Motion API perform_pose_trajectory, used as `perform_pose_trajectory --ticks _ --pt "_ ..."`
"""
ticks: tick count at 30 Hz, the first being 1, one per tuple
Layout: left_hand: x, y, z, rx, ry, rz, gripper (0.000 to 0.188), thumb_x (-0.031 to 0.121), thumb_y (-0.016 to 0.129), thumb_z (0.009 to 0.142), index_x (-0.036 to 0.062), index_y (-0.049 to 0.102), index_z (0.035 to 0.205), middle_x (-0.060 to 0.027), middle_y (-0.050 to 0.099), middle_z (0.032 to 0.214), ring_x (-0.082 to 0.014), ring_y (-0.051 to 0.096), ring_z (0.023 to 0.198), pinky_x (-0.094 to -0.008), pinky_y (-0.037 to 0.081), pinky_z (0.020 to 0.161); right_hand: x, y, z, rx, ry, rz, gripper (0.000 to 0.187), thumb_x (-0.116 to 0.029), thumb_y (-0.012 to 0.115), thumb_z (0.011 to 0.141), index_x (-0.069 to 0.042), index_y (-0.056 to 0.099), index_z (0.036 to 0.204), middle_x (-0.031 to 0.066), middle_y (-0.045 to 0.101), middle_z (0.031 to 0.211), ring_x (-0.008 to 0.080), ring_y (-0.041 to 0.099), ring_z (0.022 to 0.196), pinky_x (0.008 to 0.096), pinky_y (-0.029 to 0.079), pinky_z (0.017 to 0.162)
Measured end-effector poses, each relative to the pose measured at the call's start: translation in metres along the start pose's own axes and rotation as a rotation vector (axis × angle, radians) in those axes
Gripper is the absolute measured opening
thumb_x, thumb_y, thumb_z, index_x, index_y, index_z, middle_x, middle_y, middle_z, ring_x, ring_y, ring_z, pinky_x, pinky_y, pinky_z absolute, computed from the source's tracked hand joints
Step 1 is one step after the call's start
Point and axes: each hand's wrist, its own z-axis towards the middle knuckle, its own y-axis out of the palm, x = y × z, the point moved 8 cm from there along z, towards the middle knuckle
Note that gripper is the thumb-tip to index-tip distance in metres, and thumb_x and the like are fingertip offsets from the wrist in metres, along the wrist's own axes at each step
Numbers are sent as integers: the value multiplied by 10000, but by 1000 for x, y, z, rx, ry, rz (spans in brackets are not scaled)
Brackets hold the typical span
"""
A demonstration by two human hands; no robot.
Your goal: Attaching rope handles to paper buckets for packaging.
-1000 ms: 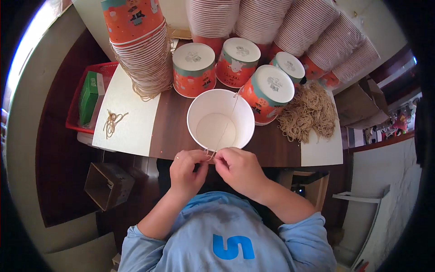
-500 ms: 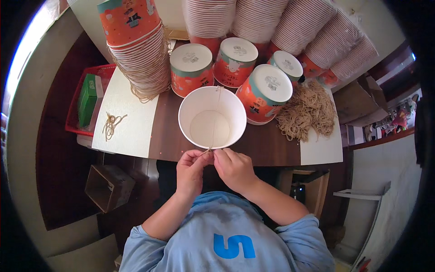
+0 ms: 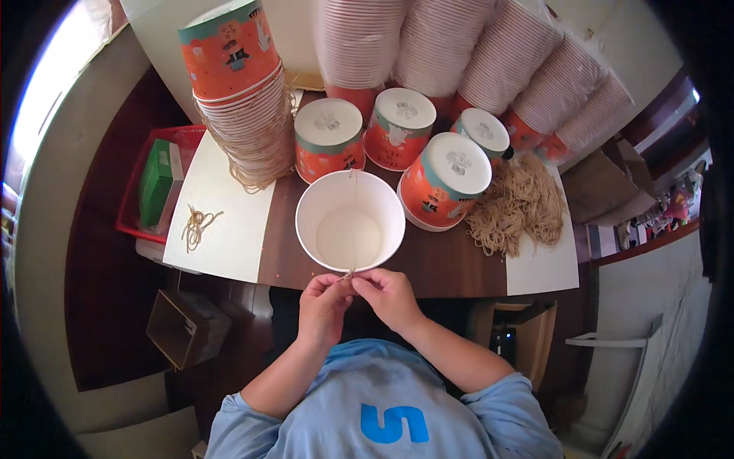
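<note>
A white-lined paper bucket (image 3: 313,226) stands mouth up near the table's front edge. A thin tan string (image 3: 355,237) spans its mouth from the far rim to the near rim. At the near rim my left hand (image 3: 321,306) pinches the string's end between thumb and fingers. Beside it my right hand (image 3: 388,300) is closed on the same string, fingertips almost touching the left ones. The exact knot or loop between the fingertips is too small to make out.
Behind stand several upturned orange-and-green buckets (image 3: 329,142). A tall bucket stack with strings (image 3: 243,115) rises at left, wrapped stacks (image 3: 428,53) at the back. A tangled string heap (image 3: 518,203) lies right, a few loose strings (image 3: 199,228) left, near a red basket (image 3: 131,222).
The view has tilted, so the table and its things sit lower in the picture. My right fingers have shifted slightly at the string; both hands stay at the near rim.
</note>
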Motion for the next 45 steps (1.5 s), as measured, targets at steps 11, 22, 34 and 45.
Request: perform_pose_trajectory --ticks 11,22,34,45 --pt "17 3 -2 -35 304 209 119 -8 647 826 8 541 878 -69 628 822 -120 609 731 -236 497 674 34 15 0 -32 337 725 172 -104 545 888 -31 639 1012 70 659 961 158 621 896 307 468 862" --pt "16 11 -1 -63 325 315 124 1 653 830 -4 541 884 -97 644 859 -132 625 753 -244 504 702 48 16 -6 -19 534 785 142 -187 575 875 -114 650 971 -10 659 909 104 591 835 254 395 726" --pt "20 14 -7 -111 396 425 77 -18 620 844 -9 580 909 -68 649 862 -113 624 780 -230 504 717 37 9 0 -8 338 774 160 -120 562 867 -50 652 979 45 663 924 134 609 854 299 468 819" --pt "30 19 -14 -105 697 750 99 -40 613 818 -16 617 913 -77 624 883 -132 633 777 -237 511 703 38 10 -6 32 386 752 164 -149 595 872 -35 657 973 51 665 911 122 610 835 266 463 774"
